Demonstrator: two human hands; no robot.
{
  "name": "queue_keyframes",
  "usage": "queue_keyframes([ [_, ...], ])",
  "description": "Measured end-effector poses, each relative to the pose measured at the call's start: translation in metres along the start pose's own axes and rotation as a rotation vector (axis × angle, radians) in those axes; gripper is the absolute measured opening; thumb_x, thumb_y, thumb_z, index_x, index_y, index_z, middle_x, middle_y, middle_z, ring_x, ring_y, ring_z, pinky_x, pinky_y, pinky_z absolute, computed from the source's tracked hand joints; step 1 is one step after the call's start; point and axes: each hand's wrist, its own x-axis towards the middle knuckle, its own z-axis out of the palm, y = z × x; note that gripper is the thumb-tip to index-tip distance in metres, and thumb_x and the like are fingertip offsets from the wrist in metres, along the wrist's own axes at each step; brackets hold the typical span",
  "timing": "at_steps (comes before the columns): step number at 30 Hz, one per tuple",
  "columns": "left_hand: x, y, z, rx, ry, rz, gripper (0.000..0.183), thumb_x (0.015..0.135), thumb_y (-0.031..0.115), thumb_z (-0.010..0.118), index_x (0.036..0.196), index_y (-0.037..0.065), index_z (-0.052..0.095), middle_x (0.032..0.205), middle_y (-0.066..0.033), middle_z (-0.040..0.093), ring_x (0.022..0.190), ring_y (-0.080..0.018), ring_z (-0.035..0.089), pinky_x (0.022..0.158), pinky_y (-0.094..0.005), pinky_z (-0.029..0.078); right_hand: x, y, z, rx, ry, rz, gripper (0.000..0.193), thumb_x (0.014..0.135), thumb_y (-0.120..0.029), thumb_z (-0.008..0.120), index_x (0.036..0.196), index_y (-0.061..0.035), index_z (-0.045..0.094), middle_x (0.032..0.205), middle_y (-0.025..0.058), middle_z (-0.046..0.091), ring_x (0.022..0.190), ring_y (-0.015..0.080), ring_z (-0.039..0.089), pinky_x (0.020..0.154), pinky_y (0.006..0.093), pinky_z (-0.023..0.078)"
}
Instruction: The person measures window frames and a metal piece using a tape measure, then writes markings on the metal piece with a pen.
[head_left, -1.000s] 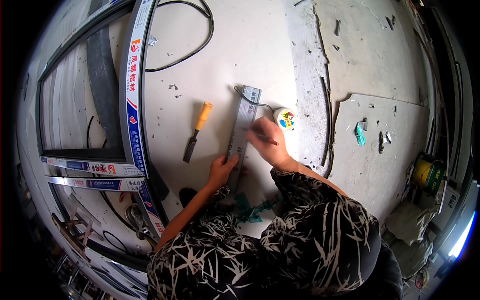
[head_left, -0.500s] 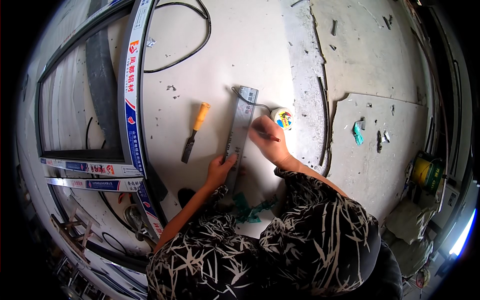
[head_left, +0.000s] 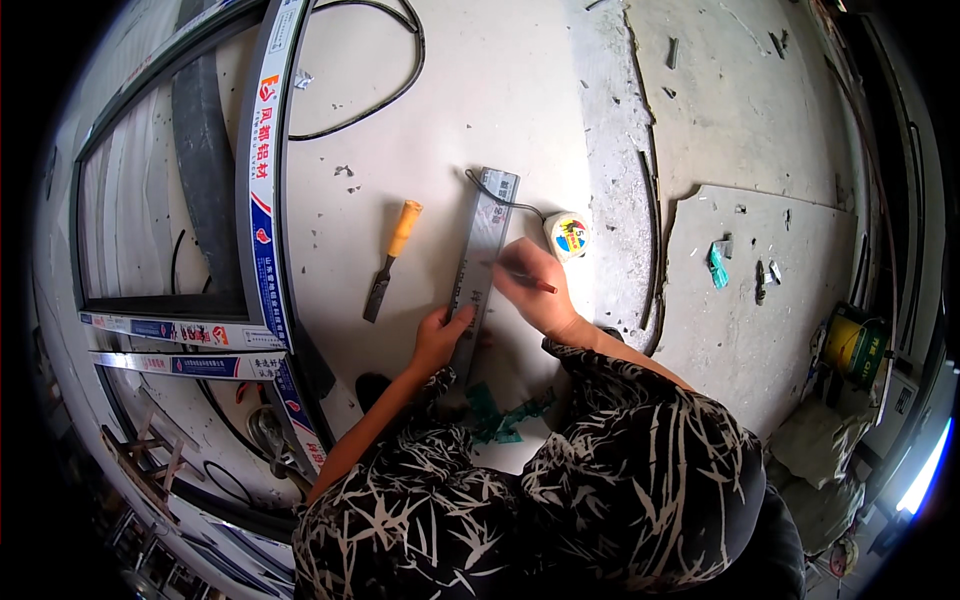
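Note:
A long grey metal profile [head_left: 486, 232] lies lengthwise in front of me, with printed film along it. My left hand [head_left: 437, 338] is closed round its near part, thumb on top. My right hand [head_left: 532, 285], slightly blurred, is closed on a slim dark-red pencil or pen [head_left: 542, 286] and rests over the profile's right edge. Just beyond the right hand stands a round tape measure [head_left: 569, 237] with a colourful label. A thin dark cord or wire [head_left: 512, 205] runs from beside it across the profile's far end. To the left lies a chisel [head_left: 397, 243] with a yellow handle.
Large dark frames [head_left: 262, 180] with printed protective strips stand along the left. A black cable [head_left: 385, 100] curls at the far left of the pale surface. Green film scraps [head_left: 500, 415] lie near my lap. A board [head_left: 760, 235] with debris and a green-yellow bucket [head_left: 853, 345] are at right.
My right hand has shifted slightly toward me and to the left along the profile, with the pencil or pen still in it. The left hand keeps its hold.

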Motion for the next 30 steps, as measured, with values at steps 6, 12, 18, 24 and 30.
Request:
queue_keyframes([
  [6, -0.001, 0.002, 0.001, -0.001, -0.010, -0.011, 0.031, 0.101, 0.025, 0.060, 0.110, -0.005, 0.060, 0.091, -0.0150, 0.071, 0.076, -0.0243, 0.072, 0.070, -0.0366, 0.062, 0.000, -0.009, -0.003, -0.095, -0.003, -0.009, 0.016, 0.082, -0.011, 0.071, 0.089, -0.0024, 0.060, 0.080, 0.0131, 0.067, 0.072, 0.0268, 0.067, 0.065, 0.0343, 0.052],
  [12, -0.001, 0.010, 0.004, 0.029, -0.005, -0.026, 0.032, 0.101, 0.026, 0.060, 0.111, -0.005, 0.060, 0.090, -0.0150, 0.072, 0.076, -0.0240, 0.072, 0.071, -0.0346, 0.061, 0.006, -0.007, -0.004, -0.064, 0.033, -0.007, 0.016, 0.081, -0.011, 0.072, 0.087, -0.0024, 0.059, 0.079, 0.0125, 0.067, 0.070, 0.0267, 0.066, 0.064, 0.0341, 0.052],
  [18, 0.001, 0.001, -0.003, 0.025, -0.005, -0.018, 0.036, 0.099, 0.030, 0.062, 0.111, -0.004, 0.059, 0.092, -0.0185, 0.071, 0.078, -0.0277, 0.072, 0.073, -0.0392, 0.060, 0.004, -0.016, -0.011, -0.164, 0.017, 0.007, 0.013, 0.083, -0.007, 0.071, 0.088, -0.0030, 0.059, 0.077, 0.0075, 0.064, 0.070, 0.0182, 0.061, 0.064, 0.0309, 0.050],
  [24, -0.001, 0.000, -0.005, 0.032, -0.004, 0.017, 0.039, 0.100, 0.032, 0.061, 0.109, -0.007, 0.060, 0.092, -0.0174, 0.071, 0.079, -0.0259, 0.072, 0.073, -0.0378, 0.060, 0.016, -0.022, -0.019, 0.082, 0.175, 0.009, 0.011, 0.089, -0.005, 0.071, 0.093, -0.0017, 0.061, 0.082, 0.0003, 0.063, 0.075, 0.0074, 0.055, 0.069, 0.0231, 0.047],
  [30, 0.005, -0.004, -0.002, 0.037, -0.062, 0.040, 0.037, 0.100, 0.031, 0.062, 0.109, -0.005, 0.060, 0.091, -0.0157, 0.070, 0.078, -0.0251, 0.071, 0.072, -0.0376, 0.061, 0.030, -0.088, -0.029, -0.066, -0.050, -0.179, 0.015, 0.088, -0.005, 0.073, 0.101, -0.0002, 0.067, 0.088, 0.0024, 0.066, 0.080, 0.0081, 0.059, 0.073, 0.0229, 0.049],
])
